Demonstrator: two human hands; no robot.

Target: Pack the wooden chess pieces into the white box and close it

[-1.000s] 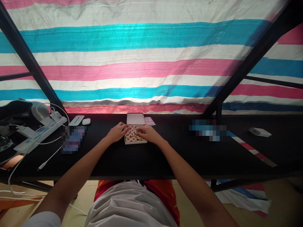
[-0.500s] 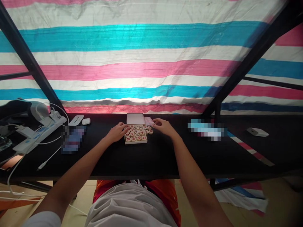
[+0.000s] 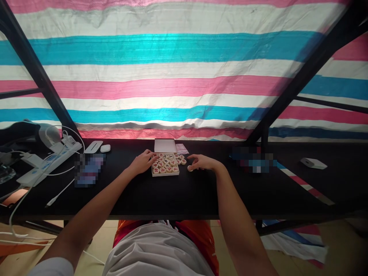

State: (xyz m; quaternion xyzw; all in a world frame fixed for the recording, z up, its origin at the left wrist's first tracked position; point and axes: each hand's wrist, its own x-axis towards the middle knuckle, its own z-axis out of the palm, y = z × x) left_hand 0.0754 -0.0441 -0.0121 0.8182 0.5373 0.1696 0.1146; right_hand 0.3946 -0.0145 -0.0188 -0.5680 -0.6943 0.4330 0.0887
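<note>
A shallow white box [image 3: 165, 175] full of round Chinese chess pieces [image 3: 167, 165] with mostly red characters rests on the black table. Its white lid [image 3: 165, 145] stands open at the far side. My left hand [image 3: 141, 162] is at the box's left side, fingers and thumb closed over the upper left edge. Right of the box lie several loose pieces [image 3: 181, 160]. My right hand [image 3: 203, 162] is low over the table beside them, index finger and thumb apart. A single chess piece [image 3: 189, 168] touches its thumb tip; the other fingers are tucked underneath.
A pink printed paper [image 3: 181, 148] lies behind the loose pieces. To the left are a blurred phone [image 3: 89, 170], a power strip [image 3: 48, 165] with cables and a small white case [image 3: 105, 148]. A white block [image 3: 313, 163] sits far right. Striped sheeting [image 3: 172, 88] hangs behind the table.
My right hand has moved back toward me and slightly right from the paper and loose pieces. A single piece now shows at its thumb. My left hand stays at the box.
</note>
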